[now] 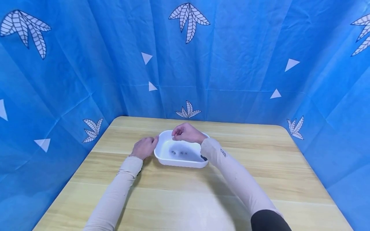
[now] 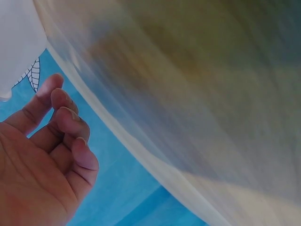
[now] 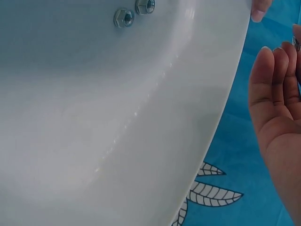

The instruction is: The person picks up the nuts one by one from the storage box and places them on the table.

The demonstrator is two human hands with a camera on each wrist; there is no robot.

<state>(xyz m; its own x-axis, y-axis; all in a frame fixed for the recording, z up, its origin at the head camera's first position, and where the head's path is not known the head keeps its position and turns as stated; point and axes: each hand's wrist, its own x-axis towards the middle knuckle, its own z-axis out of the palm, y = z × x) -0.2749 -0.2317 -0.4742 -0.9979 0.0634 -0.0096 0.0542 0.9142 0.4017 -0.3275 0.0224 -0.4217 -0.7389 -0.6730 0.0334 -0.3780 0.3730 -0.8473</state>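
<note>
So there's a white tray (image 1: 182, 163) sitting around the middle of the frame on a light wood bench (image 1: 173, 199), and the right hand (image 1: 188, 132) is hovering over its far side. Its grip is narrow: thumb and fingers pinch a small shiny metal piece (image 3: 295, 43), but that's mostly cut off at the right edge of the right wrist view, so I can't say exactly what it is. A few metal nuts (image 3: 124, 17) are lying on the tray floor, just below that hand in the head view; two show up top in the right wrist one, hex-shaped with flanges.

Left hand (image 1: 143, 147) is at the tray's left end, touching the rim. Fingers look loosely bent, but I can't tell if the grip really clamps the rim. Both arms wear pale sleeves (image 1: 240, 176), and a blue curtain (image 1: 240, 48) with white leaves and triangles fills the upper frame.
</note>
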